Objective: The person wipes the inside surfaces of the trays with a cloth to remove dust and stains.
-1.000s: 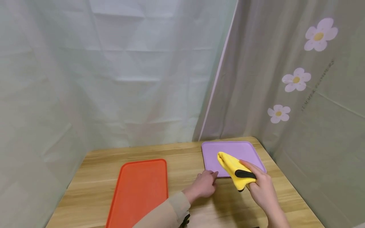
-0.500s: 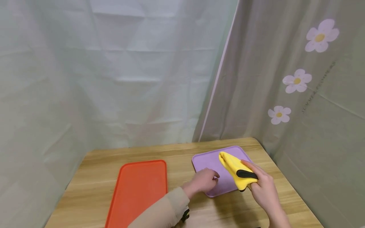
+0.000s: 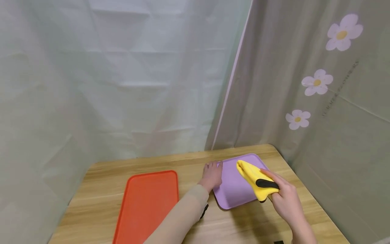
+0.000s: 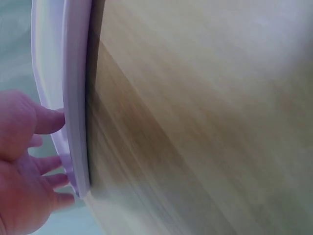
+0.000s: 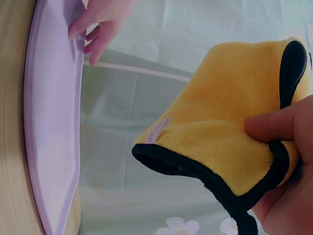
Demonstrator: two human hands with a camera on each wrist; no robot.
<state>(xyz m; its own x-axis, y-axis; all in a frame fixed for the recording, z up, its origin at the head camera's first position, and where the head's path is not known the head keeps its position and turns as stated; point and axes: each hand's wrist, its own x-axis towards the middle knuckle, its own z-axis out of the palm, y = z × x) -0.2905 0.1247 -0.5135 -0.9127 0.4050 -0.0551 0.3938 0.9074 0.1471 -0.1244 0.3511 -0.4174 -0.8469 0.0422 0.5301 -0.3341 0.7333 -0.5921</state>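
At the far left corner of a light purple tray (image 3: 234,189), my left hand (image 3: 211,174) lies with its fingers fairly straight. Up close in the left wrist view, the thumb touches the tray rim (image 4: 76,98) and the other fingertips reach past the corner. My right hand (image 3: 287,200) pinches a folded yellow cloth (image 3: 251,178) with black edging, held up above the tray's right side. Thumb on top, the rest of the right fingers are mostly hidden behind the cloth (image 5: 230,107) in the right wrist view.
A larger orange-red tray (image 3: 149,203) lies on the left of the wooden table (image 3: 100,189), partly under my left sleeve. Pale curtains (image 3: 146,84) hang close behind and beside the table. A small black object (image 3: 278,242) shows at the bottom edge.
The purple tray has turned and come nearer and to the left. My left hand has shifted from its near edge to its far left corner. The right hand and cloth stay nearly still.
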